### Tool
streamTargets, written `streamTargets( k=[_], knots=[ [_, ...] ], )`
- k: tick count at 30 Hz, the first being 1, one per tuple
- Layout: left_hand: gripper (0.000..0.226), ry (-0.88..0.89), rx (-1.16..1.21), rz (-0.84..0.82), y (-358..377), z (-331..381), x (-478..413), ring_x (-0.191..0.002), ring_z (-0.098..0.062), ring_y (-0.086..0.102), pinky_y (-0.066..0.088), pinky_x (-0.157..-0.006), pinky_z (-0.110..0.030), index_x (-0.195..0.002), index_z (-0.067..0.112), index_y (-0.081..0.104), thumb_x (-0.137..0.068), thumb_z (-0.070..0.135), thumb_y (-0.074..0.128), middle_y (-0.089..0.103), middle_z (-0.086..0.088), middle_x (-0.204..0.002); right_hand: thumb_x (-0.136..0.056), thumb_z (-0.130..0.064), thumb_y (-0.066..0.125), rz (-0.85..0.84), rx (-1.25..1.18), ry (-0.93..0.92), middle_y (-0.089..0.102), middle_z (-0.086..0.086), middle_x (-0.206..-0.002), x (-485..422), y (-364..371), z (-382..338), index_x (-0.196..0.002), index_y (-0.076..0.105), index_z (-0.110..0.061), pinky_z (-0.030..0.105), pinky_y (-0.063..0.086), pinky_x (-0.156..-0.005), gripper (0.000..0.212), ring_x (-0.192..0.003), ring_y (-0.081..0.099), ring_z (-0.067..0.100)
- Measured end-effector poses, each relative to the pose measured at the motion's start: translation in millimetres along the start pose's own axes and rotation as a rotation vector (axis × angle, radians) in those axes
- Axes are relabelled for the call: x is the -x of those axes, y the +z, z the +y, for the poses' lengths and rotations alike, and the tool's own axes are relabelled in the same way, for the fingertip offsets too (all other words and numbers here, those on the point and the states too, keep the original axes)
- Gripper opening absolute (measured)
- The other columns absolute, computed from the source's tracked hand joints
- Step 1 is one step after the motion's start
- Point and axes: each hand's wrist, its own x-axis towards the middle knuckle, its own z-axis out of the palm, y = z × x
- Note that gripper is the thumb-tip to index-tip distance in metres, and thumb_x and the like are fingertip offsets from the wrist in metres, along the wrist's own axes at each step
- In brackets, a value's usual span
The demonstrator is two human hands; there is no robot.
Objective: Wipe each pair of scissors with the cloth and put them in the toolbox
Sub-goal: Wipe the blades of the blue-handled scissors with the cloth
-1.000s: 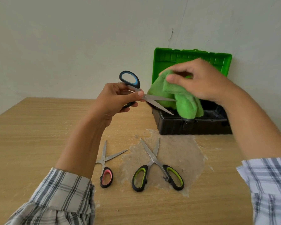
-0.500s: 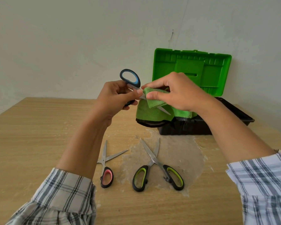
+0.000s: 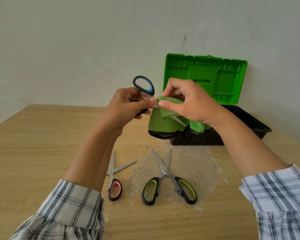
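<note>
Since a second ago your right hand has pinched the green cloth around the blue-handled scissors gripped in your left hand before the toolbox; open blades could nick you.

Toolbox at table rear right; two scissors side by side before it.

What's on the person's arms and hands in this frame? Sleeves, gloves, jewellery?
Both hands are bare: left hand, right hand, with no gloves, rings or watch visible. Forearms are bare too. Left sleeve is plaid in grey, white and dark stripes, pushed up to mid-forearm. Right sleeve is the same plaid but looks paler, white with blue-grey stripes, also pushed up.
</note>
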Motion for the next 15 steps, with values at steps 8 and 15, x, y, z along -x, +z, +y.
streamTargets(
  k=[8, 15],
  knots=[
    [0.007, -0.012, 0.004, -0.008, 3, 0, 1, -0.059, -0.007, 0.066, 0.047, -0.05, -0.016, -0.088, 0.014, 0.069, -0.084, 0.016, 0.074, 0.073, -0.002, -0.075, -0.085, -0.023, 0.078, -0.028, -0.064, 0.038, 0.074, -0.001, -0.089, 7, -10, 8, -0.092, 0.064, -0.016, 0.052, 0.054, -0.09, 0.017, -0.087, 0.071, 0.017],
    [0.012, -0.036, 0.003, 0.002, -3, 1, 1, -0.062, -0.005, 0.068, 0.049, -0.052, -0.015, -0.094, 0.012, 0.069, -0.085, 0.019, 0.073, 0.075, 0.002, -0.074, -0.085, -0.019, 0.077, -0.045, -0.112, 0.08, 0.075, 0.002, -0.091, 14, -24, 23, -0.093, 0.063, -0.015, 0.043, 0.056, -0.093, 0.017, -0.089, 0.073, 0.018]
  ],
)
